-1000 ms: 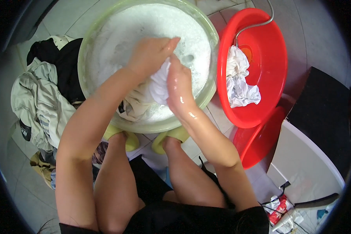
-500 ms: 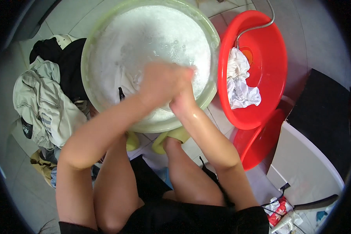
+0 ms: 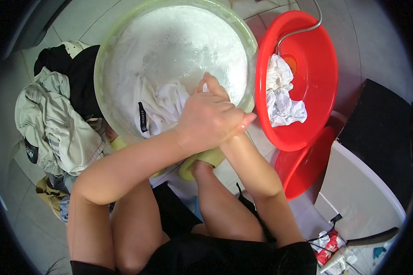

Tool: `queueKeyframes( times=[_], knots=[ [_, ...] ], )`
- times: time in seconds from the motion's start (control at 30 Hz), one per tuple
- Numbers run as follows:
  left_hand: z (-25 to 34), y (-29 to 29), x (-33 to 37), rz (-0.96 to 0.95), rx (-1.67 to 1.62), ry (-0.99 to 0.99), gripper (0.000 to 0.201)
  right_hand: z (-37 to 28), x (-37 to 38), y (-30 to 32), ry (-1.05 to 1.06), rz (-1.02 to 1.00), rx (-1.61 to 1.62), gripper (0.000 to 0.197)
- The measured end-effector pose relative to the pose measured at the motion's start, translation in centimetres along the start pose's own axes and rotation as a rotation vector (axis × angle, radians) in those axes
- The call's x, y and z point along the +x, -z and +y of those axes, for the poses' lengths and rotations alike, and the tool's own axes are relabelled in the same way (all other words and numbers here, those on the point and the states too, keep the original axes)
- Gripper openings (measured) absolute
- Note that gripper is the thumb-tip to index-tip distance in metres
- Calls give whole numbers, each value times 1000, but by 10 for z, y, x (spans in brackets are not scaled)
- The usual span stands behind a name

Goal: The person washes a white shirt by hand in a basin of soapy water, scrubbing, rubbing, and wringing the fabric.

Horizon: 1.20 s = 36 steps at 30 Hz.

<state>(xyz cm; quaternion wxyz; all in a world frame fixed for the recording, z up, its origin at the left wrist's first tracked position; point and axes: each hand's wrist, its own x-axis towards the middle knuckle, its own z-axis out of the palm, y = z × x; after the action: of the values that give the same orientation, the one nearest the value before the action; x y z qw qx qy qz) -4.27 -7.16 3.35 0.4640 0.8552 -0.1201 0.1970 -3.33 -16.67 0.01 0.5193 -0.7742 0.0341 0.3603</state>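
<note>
My left hand [image 3: 209, 120] is closed over my right hand near the front rim of a pale green tub [image 3: 251, 59]. Most of my right hand lies hidden beneath it; curled fingers of the right hand [image 3: 214, 86] show beyond the left knuckles. A wet white garment [image 3: 158, 103] with a black tag runs from the soapy water up to both hands. A small bit of white cloth shows between the right fingers, and the rest of the gripped part is covered. White suds and cloudy water fill the tub.
Right of the tub stands a red basin [image 3: 323, 82] with crumpled white cloth [image 3: 283, 103] and a metal shower hose [image 3: 303, 32]. Another red basin [image 3: 303, 167] sits nearer me. On the left floor lie piled clothes [image 3: 55, 114]. Yellow-green slippers [image 3: 199, 165] are on my feet.
My left hand has moved nearer to me and right, over the right wrist area. More of the white garment and its black tag shows above the water.
</note>
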Motion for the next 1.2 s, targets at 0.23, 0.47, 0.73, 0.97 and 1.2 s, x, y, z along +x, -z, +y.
queueKeyframes(
  times=[0.23,0.47,0.73,0.97,1.2],
  knots=[
    [-65,24,11,-312,-137,650,29,-57,-10,-7,-320,131,493,31],
    [-95,61,17,-397,-502,945,38,-27,12,53,56,-114,122,17],
    [-123,27,-15,-525,-79,899,45,18,52,30,328,329,-664,18],
    [-46,13,10,-42,42,369,28,-38,54,7,-114,233,752,25],
    [-73,26,24,-80,-182,558,40,-57,17,-19,-271,-8,923,34]
  ],
)
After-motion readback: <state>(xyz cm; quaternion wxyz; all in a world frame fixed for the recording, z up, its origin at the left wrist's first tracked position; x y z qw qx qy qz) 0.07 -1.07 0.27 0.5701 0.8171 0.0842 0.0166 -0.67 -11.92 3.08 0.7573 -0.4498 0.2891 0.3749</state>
